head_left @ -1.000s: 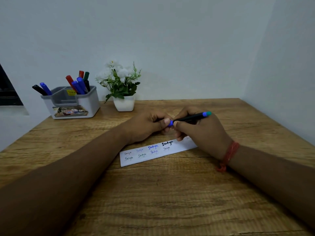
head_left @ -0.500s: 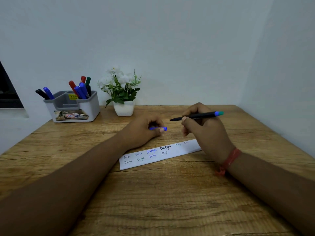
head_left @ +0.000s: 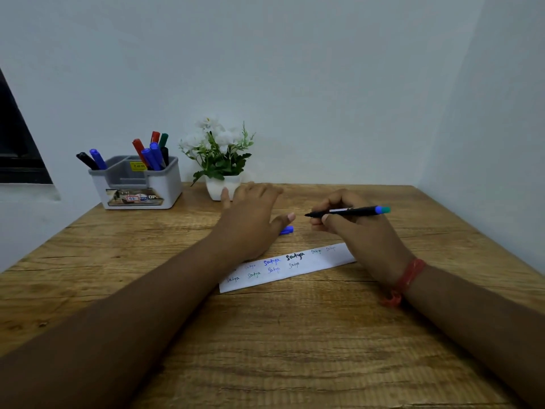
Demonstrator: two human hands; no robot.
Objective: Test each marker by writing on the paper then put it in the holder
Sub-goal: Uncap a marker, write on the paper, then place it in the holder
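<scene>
Soft, even light, a bit dim, maybe from overhead. Faint shadow pools under the left hand (head_left: 250, 219) on the table (head_left: 295, 335). No glare. Forearms go dark and soft at the bottom corners. Wide-angle bend curves the table edges. The writing on the paper (head_left: 295, 268) is slightly blurry.

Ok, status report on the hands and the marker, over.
Right hand gripping uncapped marker. Left hand open, empty. Blue cap on table. Paper unobstructed.
</scene>
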